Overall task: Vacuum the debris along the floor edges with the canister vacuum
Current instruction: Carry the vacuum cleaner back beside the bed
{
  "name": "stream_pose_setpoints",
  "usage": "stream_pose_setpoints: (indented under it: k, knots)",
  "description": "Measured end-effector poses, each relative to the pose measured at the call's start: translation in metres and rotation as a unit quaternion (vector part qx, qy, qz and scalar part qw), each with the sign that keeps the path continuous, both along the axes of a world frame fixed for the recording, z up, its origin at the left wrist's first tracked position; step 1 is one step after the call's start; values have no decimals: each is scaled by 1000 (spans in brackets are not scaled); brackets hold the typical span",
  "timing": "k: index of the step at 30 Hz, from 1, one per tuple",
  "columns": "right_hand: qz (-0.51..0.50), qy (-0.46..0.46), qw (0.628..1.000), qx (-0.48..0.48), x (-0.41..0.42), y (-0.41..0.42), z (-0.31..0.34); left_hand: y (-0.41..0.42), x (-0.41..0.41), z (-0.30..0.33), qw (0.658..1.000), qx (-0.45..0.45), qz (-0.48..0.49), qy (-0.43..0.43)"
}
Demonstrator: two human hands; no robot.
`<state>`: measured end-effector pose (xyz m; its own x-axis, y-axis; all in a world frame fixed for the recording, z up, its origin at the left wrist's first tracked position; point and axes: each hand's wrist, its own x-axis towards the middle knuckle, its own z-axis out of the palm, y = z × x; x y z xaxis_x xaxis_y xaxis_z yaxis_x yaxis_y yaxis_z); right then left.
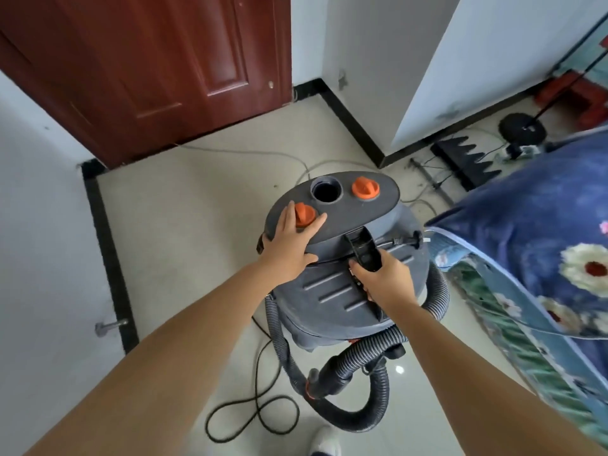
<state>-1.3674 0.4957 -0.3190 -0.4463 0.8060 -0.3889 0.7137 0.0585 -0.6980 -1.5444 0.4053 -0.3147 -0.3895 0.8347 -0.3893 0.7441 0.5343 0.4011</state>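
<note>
A grey canister vacuum [332, 291] stands on the pale tiled floor in the middle of the view. Its oval top panel carries two orange knobs [366, 187] and an open round port [326, 190]. My left hand [291, 243] lies flat on the panel's left end, with fingers spread around the nearer orange knob [304, 215]. My right hand [383, 279] grips the black carry handle [363, 253] on the lid. A black ribbed hose [368, 353] loops around the vacuum's base, and its black power cord [260, 406] curls on the floor.
A dark red door [158, 67] closes the far end, with white walls and black skirting [108, 255] on both sides. A blue floral quilt [533, 245] on a bed crowds the right. A black lamp base [523, 128], a serrated black strip and grey cables lie by the far corner.
</note>
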Motion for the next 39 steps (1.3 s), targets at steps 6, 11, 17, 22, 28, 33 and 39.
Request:
stream_pose_setpoints:
  k: [6, 11, 17, 22, 28, 33, 39]
  knots:
    - [-58, 6, 998, -1, -57, 63, -4, 82, -68, -5, 998, 13, -55, 2]
    - [-138, 17, 990, 1, -108, 100, -5, 151, -130, -8, 993, 22, -116, 1]
    - [-203, 50, 978, -25, -162, 142, -8, 227, -190, -9, 982, 21, -187, 2]
    - [-230, 68, 970, -51, -191, 163, -11, 261, -220, -5, 974, 11, -226, 19]
    - [-245, 70, 964, -71, -204, 172, -11, 276, -235, -3, 968, 4, -250, 9]
    - [-275, 48, 959, -48, -214, 180, -6, 297, -247, -12, 960, 31, -279, 11]
    - [-366, 35, 929, -38, -235, 211, -3, 363, -258, -13, 937, 29, -348, 2]
